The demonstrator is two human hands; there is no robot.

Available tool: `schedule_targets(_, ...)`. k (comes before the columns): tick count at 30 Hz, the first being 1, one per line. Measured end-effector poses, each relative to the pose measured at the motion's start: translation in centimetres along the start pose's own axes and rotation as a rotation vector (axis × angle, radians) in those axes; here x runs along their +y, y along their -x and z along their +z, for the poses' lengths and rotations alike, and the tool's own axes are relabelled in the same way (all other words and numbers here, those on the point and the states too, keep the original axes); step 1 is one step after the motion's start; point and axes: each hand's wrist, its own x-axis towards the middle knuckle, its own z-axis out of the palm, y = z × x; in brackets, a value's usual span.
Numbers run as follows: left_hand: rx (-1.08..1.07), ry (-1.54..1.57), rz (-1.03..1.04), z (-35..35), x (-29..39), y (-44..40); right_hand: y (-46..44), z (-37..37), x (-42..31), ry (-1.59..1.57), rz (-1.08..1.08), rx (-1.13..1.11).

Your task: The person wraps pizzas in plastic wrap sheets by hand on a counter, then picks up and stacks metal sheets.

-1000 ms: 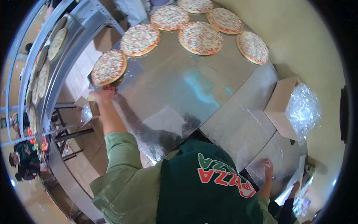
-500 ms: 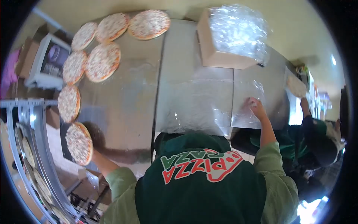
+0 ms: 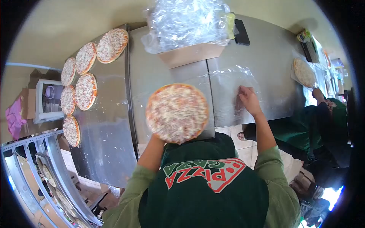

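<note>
- Here's the pizza (image 3: 177,113), round, no long axis, topping up, above the table's (image 3: 277,68) near edge!
- Left wrist (image 3: 153,147) below; the left hand is hidden underneath, grip impossible to tell.
- Clear film (image 3: 226,95) lies rightward.
- Right hand (image 3: 249,100) is nearer that film, fingers bunched; whether they're pinching it, can't tell.

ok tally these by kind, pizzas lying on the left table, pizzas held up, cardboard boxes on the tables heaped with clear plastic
Pizzas lying on the left table: 6
Held pizza: 1
Cardboard box heaped with clear plastic: 1
Total: 8
</note>
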Motion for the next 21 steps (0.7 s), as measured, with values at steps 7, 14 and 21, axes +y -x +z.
schedule_targets(7,-0.256,0.024,-0.376,7.9,-10.1,-3.5,0.9,0.0,0.3,-0.156,0.085,0.032)
schedule_targets(14,-0.236,-0.025,-0.187,2.9,-7.1,-3.9,1.5,0.1,-1.5,0.002,0.091,0.136)
schedule_targets(21,0.11,-1.588,0.674,-3.6,8.4,-5.6,7.1,11.6,-18.2,0.012,-0.514,-0.607)
